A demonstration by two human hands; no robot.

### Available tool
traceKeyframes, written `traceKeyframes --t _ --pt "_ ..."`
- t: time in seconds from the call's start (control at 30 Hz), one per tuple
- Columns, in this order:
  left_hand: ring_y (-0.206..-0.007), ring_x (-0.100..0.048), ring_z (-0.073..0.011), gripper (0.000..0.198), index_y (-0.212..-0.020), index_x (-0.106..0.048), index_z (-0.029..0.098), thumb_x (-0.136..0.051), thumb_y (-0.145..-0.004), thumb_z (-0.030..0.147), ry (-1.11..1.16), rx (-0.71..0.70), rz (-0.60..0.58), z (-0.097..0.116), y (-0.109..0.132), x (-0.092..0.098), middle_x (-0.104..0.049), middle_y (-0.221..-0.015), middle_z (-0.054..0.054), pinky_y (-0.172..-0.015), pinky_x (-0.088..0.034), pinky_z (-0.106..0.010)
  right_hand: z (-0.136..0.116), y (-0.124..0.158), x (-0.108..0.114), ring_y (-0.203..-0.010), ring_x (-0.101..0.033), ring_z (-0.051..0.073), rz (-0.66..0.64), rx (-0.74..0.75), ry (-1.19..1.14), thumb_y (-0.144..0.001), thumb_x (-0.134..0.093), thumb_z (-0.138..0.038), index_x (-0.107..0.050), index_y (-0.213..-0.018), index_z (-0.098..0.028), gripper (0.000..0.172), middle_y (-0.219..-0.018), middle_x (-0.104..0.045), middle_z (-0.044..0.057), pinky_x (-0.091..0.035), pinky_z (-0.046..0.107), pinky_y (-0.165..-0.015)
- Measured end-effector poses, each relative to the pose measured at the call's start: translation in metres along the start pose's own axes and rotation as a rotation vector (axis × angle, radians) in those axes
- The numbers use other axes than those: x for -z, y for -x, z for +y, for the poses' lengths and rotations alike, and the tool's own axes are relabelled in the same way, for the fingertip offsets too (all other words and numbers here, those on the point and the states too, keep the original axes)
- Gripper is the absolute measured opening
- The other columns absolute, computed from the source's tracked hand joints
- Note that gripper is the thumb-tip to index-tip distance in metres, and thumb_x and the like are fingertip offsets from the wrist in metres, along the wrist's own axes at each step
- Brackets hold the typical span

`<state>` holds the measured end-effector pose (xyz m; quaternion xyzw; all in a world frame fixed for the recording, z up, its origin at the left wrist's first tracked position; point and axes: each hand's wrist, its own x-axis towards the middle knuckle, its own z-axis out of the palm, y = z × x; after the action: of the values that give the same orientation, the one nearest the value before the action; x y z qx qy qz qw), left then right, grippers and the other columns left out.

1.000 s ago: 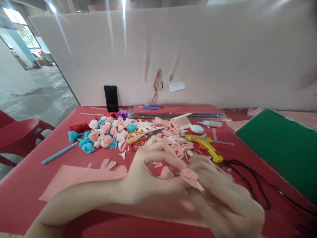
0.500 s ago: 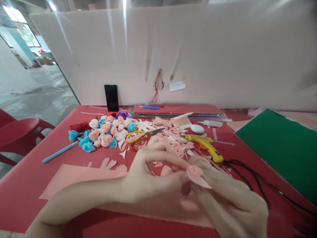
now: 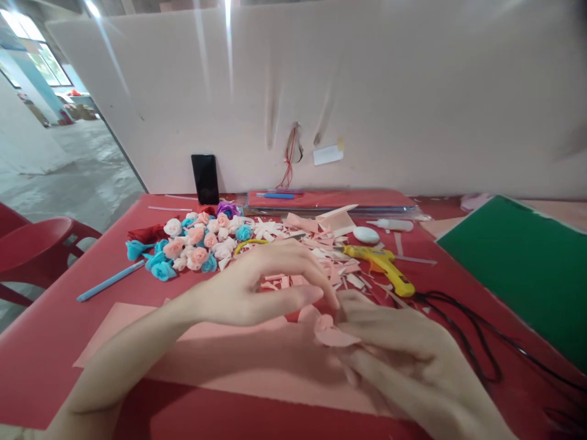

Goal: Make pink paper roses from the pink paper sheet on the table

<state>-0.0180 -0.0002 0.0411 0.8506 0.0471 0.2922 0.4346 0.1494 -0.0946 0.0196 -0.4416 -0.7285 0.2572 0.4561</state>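
My right hand [image 3: 398, 342] pinches a small pink paper rose [image 3: 326, 322] with a rolled centre and a pointed petal spreading toward me. My left hand [image 3: 275, 281] arches just beside the rose, its thumb and fingers apart with nothing visible between them. Under both hands lies a long pink paper sheet [image 3: 220, 354]. A rounded pink petal [image 3: 309, 315] shows directly behind the rose. Scissors with yellow and red handles [image 3: 250, 244] are partly hidden behind my left hand.
A yellow glue gun [image 3: 385, 269] with black cable [image 3: 477, 342] lies at right, near paper scraps [image 3: 339, 269] and a green board [image 3: 523, 275]. Finished paper flowers [image 3: 197, 244] are piled left. A blue pen [image 3: 110, 281] and upright phone [image 3: 205, 178] are also on the table.
My left thumb and fingers have come away from the rose and spread apart. My right hand has carried the rose a little left and down.
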Motion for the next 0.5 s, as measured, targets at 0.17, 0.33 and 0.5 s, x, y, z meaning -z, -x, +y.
traceKeyframes --t 0.17,0.33,0.5 --pt "-0.088 -0.056 -0.0154 0.013 -0.074 -0.056 0.017 -0.048 -0.085 0.019 0.249 0.242 -0.215 -0.0015 -0.0016 0.0021 -0.061 -0.082 -0.003 -0.084 -0.046 -0.029 0.0076 0.0022 -0.0021 -0.049 -0.053 0.013 -0.064 -0.090 -0.205 -0.076 -0.062 -0.029 -0.075 -0.074 -0.035 0.014 -0.052 -0.065 -0.002 -0.044 0.021 -0.047" --pt "-0.081 -0.053 -0.0127 0.014 -0.070 -0.052 0.016 -0.050 -0.083 0.020 0.443 0.302 -0.256 -0.0008 -0.0018 -0.0003 -0.054 -0.078 -0.001 -0.082 -0.043 -0.026 0.0069 -0.0007 -0.0016 -0.054 -0.056 0.013 -0.125 -0.164 -0.272 -0.075 -0.060 -0.027 -0.074 -0.067 -0.028 0.017 -0.056 -0.067 0.000 -0.047 0.021 -0.056" --pt "-0.079 -0.047 -0.0115 0.012 -0.069 -0.050 0.017 -0.052 -0.081 0.019 0.432 0.358 -0.306 0.0030 -0.0023 -0.0009 -0.051 -0.077 0.000 -0.080 -0.038 -0.023 0.0080 0.0021 -0.0021 -0.043 -0.044 0.007 -0.220 -0.274 -0.401 -0.076 -0.060 -0.029 -0.074 -0.063 -0.024 0.020 -0.046 -0.053 -0.002 -0.037 0.017 -0.043"
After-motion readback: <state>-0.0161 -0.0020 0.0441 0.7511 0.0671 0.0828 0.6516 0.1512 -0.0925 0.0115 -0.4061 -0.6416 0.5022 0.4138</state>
